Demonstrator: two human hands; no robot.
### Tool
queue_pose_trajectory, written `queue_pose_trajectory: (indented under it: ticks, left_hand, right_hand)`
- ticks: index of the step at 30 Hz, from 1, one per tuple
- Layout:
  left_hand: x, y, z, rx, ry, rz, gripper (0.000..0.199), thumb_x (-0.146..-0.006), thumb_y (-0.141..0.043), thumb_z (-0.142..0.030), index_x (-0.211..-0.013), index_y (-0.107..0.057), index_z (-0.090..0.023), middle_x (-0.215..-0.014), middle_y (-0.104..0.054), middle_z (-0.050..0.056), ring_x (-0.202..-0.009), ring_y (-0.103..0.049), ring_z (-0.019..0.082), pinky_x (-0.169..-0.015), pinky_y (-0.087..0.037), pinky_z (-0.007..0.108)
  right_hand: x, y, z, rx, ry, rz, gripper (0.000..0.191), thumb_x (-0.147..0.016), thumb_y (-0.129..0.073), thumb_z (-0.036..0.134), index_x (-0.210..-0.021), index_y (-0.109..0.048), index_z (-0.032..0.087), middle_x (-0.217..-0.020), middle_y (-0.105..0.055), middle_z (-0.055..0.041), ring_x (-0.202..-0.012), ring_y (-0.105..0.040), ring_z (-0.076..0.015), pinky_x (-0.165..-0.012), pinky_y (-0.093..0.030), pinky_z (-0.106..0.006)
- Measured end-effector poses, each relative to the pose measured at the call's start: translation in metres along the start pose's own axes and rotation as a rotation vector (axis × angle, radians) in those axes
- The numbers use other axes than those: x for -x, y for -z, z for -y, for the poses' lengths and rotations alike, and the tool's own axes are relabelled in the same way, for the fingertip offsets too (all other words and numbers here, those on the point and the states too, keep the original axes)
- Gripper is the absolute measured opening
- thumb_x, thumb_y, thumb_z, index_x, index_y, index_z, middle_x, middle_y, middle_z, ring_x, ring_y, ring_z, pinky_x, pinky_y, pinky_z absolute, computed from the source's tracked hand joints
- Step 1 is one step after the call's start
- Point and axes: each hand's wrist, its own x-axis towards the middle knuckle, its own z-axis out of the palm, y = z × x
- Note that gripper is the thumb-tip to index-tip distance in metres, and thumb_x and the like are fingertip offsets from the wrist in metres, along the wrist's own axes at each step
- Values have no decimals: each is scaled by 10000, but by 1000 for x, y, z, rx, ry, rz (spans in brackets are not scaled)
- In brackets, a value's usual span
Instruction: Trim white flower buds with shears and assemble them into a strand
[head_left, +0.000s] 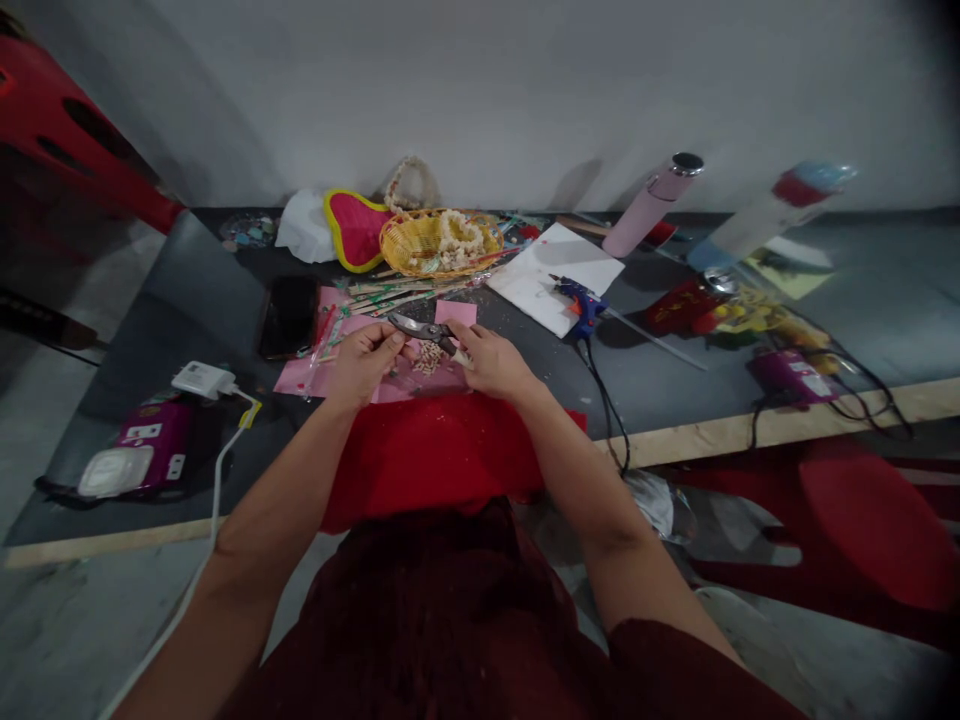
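My right hand (495, 362) is closed around the handles of a pair of pruning shears (420, 327), whose blades point left. Close to the blade tips, my left hand (367, 362) is pinched closed; whatever lies between its fingers is too small to make out. Below the shears a pile of small pale cut pieces (428, 356) rests on pink paper (397, 384). Several thin sticks (382, 296) with green and red bits lie just beyond my hands. A red cloth (435, 450) hangs at the table edge before me.
A yellow basket (405, 246) stands at the back beside a red cushion-like shape (360, 230). A phone (289, 316) lies left. To the right are a blue glue gun (586, 308) on white board (536, 285), a pink flask (649, 208), a can (686, 302) and trailing cords.
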Motion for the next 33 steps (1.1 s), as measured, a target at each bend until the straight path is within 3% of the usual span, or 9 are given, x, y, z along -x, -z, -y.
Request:
queue_pose_trajectory:
  ticks: [5, 8, 14, 23, 30, 33]
  left_hand:
    - [3, -5, -3, -235, -124, -91, 166, -791, -631, -316, -788, -611, -152, -712, -697, 27, -468, -460, 61, -455, -338, 184]
    - [4, -2, -7, -307, -128, -46, 152, -806, -600, -290, -789, -646, -146, -710, -702, 31, -462, -450, 61, -446, -324, 184]
    - [2, 7, -6, 18, 52, 155, 230, -758, -682, -362, -732, -609, -145, -661, -692, 43, -388, -347, 33, -386, -252, 175]
    - [7, 7, -20, 268, 295, 277, 299, -614, -802, -331, -710, -599, -133, -546, -648, 38, -315, -285, -4, -333, -144, 145]
    - [7, 5, -20, 274, 257, 212, 331, -613, -806, -348, -678, -561, -135, -580, -654, 35, -335, -289, -5, -349, -156, 153]
    - [4, 2, -11, 152, 126, 120, 292, -703, -736, -389, -708, -575, -145, -623, -665, 36, -372, -337, 19, -379, -224, 167]
  right_hand:
    - [0, -1, -1, -42, -33, -6, 607, -879, -491, 367, -1438, -314, 212, -1217, -571, -131, -1091, -539, -281, -898, -449, -392]
    - [0, 0, -4, -43, -18, 2, 661, -857, -499, 307, -1470, -259, 237, -1292, -522, -131, -1146, -499, -298, -913, -445, -435]
    - [0, -1, -12, -78, 38, 11, 736, -796, -524, 203, -1476, -248, 262, -1315, -497, -114, -1175, -468, -300, -937, -427, -467]
    - [0, 4, -12, -164, 156, -9, 621, -854, -511, 250, -1446, -328, 214, -1180, -568, -107, -1047, -543, -243, -920, -426, -365]
    - [3, 6, -5, -139, 126, -17, 554, -882, -474, 251, -1422, -356, 213, -1142, -600, -96, -985, -577, -219, -872, -439, -309]
    - [2, 2, -5, -120, 79, -17, 556, -878, -479, 273, -1417, -353, 210, -1146, -602, -106, -990, -579, -232, -871, -447, -328]
